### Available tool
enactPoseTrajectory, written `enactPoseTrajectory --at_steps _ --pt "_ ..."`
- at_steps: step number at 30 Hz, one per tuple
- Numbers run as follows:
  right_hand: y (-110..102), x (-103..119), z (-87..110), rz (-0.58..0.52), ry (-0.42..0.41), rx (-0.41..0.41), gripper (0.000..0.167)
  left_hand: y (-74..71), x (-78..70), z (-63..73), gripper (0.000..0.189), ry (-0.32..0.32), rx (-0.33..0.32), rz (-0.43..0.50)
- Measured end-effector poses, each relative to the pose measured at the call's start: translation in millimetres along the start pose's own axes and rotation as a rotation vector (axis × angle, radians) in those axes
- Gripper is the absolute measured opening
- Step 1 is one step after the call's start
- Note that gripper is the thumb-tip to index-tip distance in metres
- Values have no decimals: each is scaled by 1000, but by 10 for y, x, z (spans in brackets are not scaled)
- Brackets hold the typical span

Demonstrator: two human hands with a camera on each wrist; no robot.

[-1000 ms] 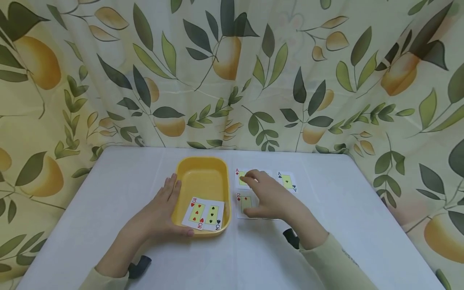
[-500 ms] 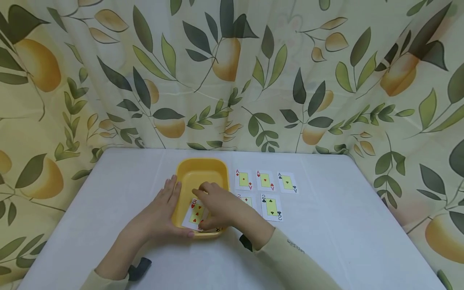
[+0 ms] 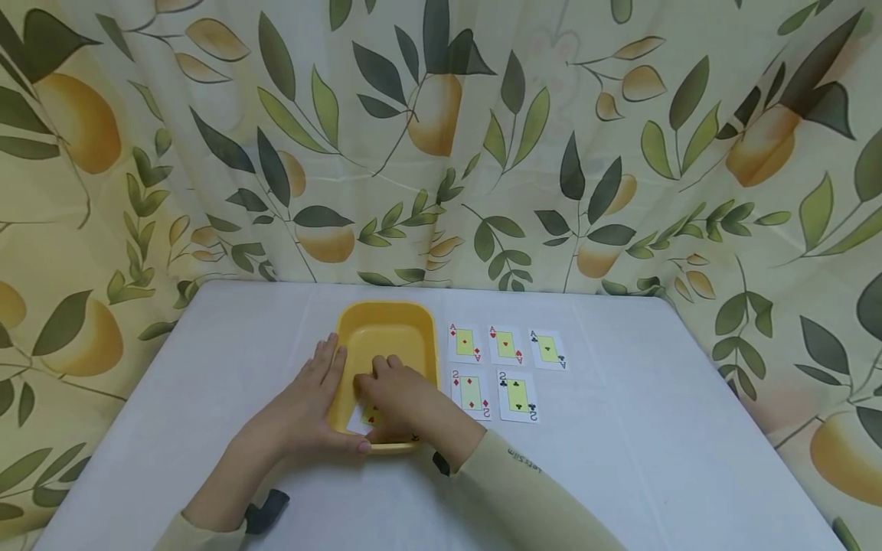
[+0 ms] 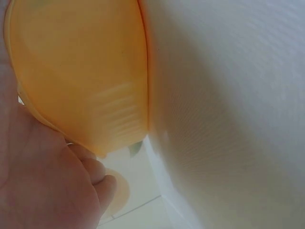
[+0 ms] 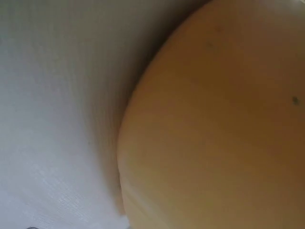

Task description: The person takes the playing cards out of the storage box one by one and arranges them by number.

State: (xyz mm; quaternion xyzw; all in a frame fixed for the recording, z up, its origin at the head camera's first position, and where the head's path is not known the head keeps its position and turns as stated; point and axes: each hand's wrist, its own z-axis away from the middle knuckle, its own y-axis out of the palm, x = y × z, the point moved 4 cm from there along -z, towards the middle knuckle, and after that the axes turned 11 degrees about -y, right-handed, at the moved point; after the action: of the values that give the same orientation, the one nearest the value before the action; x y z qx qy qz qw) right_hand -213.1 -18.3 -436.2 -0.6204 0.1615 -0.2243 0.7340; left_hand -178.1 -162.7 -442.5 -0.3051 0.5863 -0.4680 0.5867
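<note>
The yellow tray stands on the white table, just left of its middle. My left hand grips the tray's near-left corner, fingers along the left rim and thumb at the near rim. In the left wrist view the fingers show beside the tray wall. My right hand reaches inside the tray over the playing cards, fingers bent down onto them. One red-pip playing card peeks out between the hands; the other is almost wholly covered. Whether the right fingers pinch a card is hidden.
Right of the tray, cards lie face up in two rows: three aces, including the ace of hearts, at the back, then the two of diamonds and two of clubs. A leaf-and-fruit patterned curtain hangs behind the table.
My right hand has moved left from above the rows of cards into the tray, uncovering those rows and covering most of the tray's cards. The left hand and tray stay put.
</note>
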Motion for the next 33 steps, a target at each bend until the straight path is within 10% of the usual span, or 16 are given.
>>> enactPoseTrajectory --at_steps 16,33 --pt "-57 -64 -17 -109 35 61 81 9 -17 -21 148 -2 6 9" --pt "-577 -243 599 -176 37 -155 98 -8 -45 14 146 -2 -15 12"
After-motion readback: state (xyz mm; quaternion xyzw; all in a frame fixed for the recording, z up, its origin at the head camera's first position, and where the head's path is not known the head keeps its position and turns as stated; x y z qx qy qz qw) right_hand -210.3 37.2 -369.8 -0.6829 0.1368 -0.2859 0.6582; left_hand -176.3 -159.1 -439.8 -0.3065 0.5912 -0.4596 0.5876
